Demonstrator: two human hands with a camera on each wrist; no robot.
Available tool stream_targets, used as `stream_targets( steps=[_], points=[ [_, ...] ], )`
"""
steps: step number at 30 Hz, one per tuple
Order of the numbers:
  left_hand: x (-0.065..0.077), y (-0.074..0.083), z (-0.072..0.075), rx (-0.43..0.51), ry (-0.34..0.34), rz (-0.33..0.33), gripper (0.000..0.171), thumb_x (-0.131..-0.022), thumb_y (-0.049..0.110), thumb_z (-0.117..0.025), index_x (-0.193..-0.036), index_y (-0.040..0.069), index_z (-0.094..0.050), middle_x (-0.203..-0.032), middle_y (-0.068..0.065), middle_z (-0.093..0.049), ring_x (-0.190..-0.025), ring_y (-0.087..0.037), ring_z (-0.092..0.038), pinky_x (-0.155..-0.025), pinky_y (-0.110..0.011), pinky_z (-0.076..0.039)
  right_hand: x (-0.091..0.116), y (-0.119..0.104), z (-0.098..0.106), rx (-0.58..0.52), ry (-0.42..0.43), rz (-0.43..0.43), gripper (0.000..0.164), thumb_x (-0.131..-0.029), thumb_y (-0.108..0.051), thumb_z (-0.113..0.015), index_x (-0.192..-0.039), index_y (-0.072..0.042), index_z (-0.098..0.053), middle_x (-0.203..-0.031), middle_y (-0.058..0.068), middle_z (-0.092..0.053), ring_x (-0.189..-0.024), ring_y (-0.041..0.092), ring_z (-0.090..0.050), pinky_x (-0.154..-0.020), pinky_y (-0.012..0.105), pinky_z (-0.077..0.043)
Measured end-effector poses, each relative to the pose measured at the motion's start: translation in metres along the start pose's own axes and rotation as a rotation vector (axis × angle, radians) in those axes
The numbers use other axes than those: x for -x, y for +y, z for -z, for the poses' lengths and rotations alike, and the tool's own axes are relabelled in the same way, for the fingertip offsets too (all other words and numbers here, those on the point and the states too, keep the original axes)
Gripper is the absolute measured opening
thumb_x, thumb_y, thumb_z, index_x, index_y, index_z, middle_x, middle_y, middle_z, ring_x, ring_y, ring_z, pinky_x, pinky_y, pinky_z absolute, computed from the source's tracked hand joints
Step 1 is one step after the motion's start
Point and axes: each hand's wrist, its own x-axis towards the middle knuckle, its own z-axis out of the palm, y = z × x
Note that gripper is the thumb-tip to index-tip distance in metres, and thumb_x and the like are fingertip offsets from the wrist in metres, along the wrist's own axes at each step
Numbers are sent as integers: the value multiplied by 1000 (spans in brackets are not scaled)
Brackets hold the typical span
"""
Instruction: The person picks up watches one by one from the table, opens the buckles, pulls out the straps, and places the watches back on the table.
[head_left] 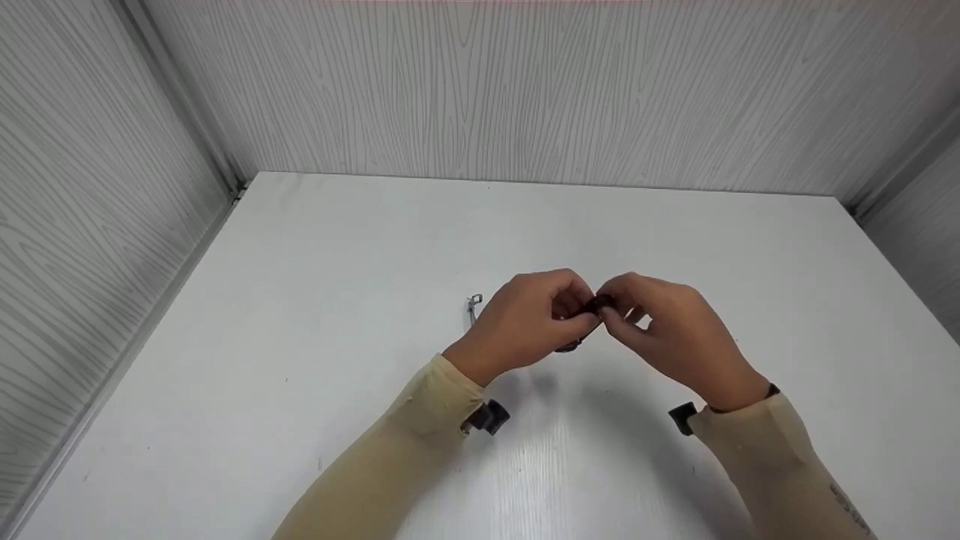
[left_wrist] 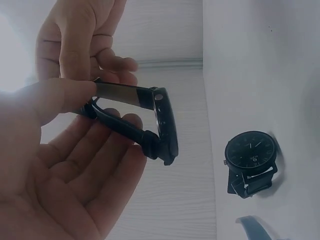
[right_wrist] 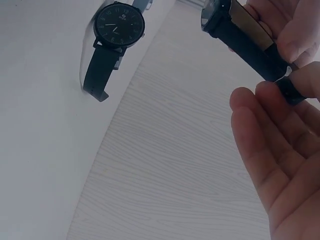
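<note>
A black wristwatch (left_wrist: 167, 122) with a tan-lined strap is held up above the table, its strap bent round into a loop. My left hand (head_left: 529, 319) pinches the strap between thumb and fingers. From the other side, my right hand (head_left: 675, 330) grips the strap's end with thumb and fingertips, close to the left fingertips. In the right wrist view, the dark strap end (right_wrist: 290, 91) shows between the fingers of both hands. The fingers cover most of this watch in the head view.
A second black watch (left_wrist: 250, 155) lies face up on the white table (head_left: 360, 247). Near it is a grey-blue strap (left_wrist: 254, 227), whose silvery buckle end (head_left: 474, 301) shows beyond my left wrist in the head view. Wood-grain panels (head_left: 465, 90) wall the table.
</note>
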Motion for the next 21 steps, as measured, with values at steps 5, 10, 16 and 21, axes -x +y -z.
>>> stream_targets(
  steps=[5, 10, 16, 21],
  points=[
    [1, 1, 2, -20, -2, 2, 5, -96, 22, -74, -99, 19, -71, -82, 13, -72, -75, -4, -67, -73, -25, -54, 0, 0, -1, -38, -33, -49, 16, -94, -3, -71, -104, -15, -71, -93, -11, -73, -77, 2, -67, -67, 27, -55],
    [1, 0, 2, -58, -24, -1, 6, -96, 22, -74, -100, 18, -72, -83, 14, -72, -77, -1, -67, -75, -23, -53, 0, -1, -1, -64, -58, -91, 13, -94, -5, -71, -99, -18, -73, -92, -15, -73, -76, 0, -68, -68, 28, -56],
    [0, -2, 4, -173, -25, -11, 9, -95, 26, -75, -101, 18, -74, -83, 18, -70, -78, 4, -65, -76, -23, -52, -1, -1, -3, -72, -67, -91, 14, -94, -4, -71, -97, -18, -73, -87, -15, -72, -74, -1, -67, -67, 27, -55],
    [0, -2, 6, -202, -2, -32, 7, -95, 27, -75, -100, 22, -75, -81, 20, -70, -77, 5, -64, -74, -24, -51, 0, 0, -5, -58, -22, -60, 21, -94, -3, -72, -111, -14, -70, -93, -12, -73, -82, 1, -68, -70, 25, -57]
  ],
)
